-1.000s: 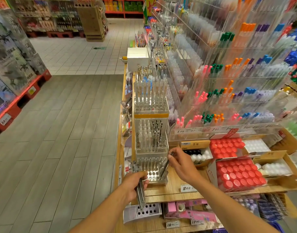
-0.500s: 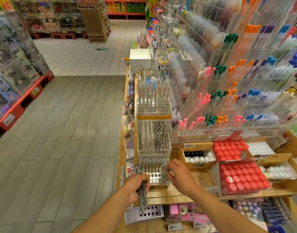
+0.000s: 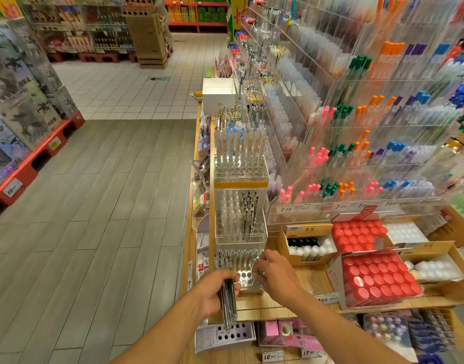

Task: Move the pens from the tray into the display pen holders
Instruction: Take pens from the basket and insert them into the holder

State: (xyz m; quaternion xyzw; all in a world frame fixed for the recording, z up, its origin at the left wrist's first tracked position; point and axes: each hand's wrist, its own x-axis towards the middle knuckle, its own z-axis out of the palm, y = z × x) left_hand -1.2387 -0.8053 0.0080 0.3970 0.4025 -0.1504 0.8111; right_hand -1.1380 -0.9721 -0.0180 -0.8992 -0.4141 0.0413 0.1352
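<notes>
Centrally, lower frame: left hand (image 3: 212,292) gripping pen bundle (image 3: 228,300); right hand (image 3: 275,274), fingers curled, contents unclear, at clear pen holder (image 3: 245,274), just right of bundle.

Price tags (image 3: 272,356) on the lower shelf edge read 12.90 and 17.90, the acrylic rack's label strip (image 3: 294,208) shows 1.90, a floor pallet tag (image 3: 12,190) seems to read 59, and other labels are too blurred.
</notes>
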